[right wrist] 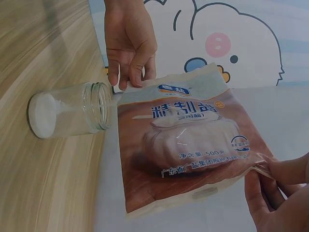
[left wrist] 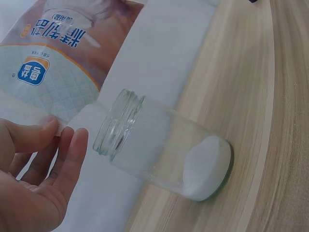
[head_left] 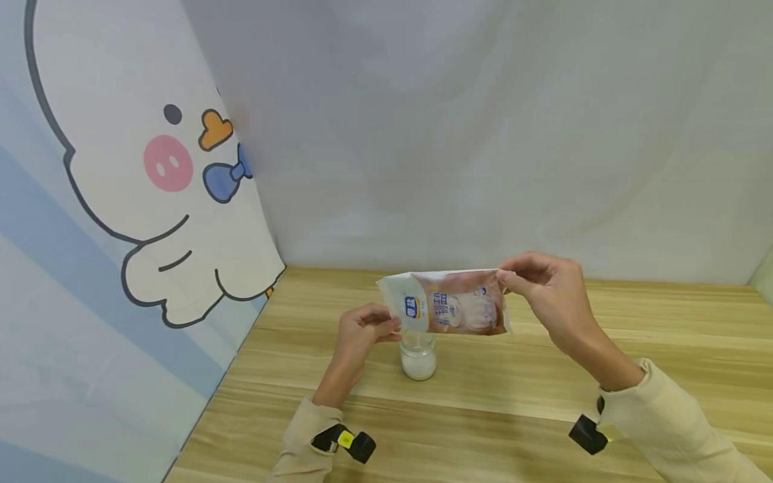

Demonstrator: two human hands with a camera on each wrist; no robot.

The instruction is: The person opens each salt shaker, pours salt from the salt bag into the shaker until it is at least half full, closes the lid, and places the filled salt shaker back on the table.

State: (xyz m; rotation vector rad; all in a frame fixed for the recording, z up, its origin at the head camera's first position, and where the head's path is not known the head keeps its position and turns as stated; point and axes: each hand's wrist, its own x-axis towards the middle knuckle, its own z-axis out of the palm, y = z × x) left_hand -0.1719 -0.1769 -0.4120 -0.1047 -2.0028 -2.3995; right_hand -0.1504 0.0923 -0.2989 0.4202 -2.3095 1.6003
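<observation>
A bag of salt [head_left: 461,305], brown and pale blue with printed lettering, is held on its side above the table between both hands. My left hand [head_left: 362,335] pinches a corner at its pale end, thumb against fingers. At the brown end, my right hand [head_left: 552,295] grips the upper corner. Below the pale end stands an upright, lidless glass jar [head_left: 419,362], its mouth partly hidden by the bag in the head view. White salt [left wrist: 207,166] covers the jar's bottom. A faint white streak [right wrist: 115,100] shows between the bag's edge and the jar's mouth in the right wrist view.
The jar stands on a wood-grain table [head_left: 483,416]. A plain grey-white backdrop [head_left: 483,134] rises behind the table's far edge, and a panel with a cartoon bird [head_left: 121,201] borders the left side. Black cameras [head_left: 588,435] are strapped at both wrists.
</observation>
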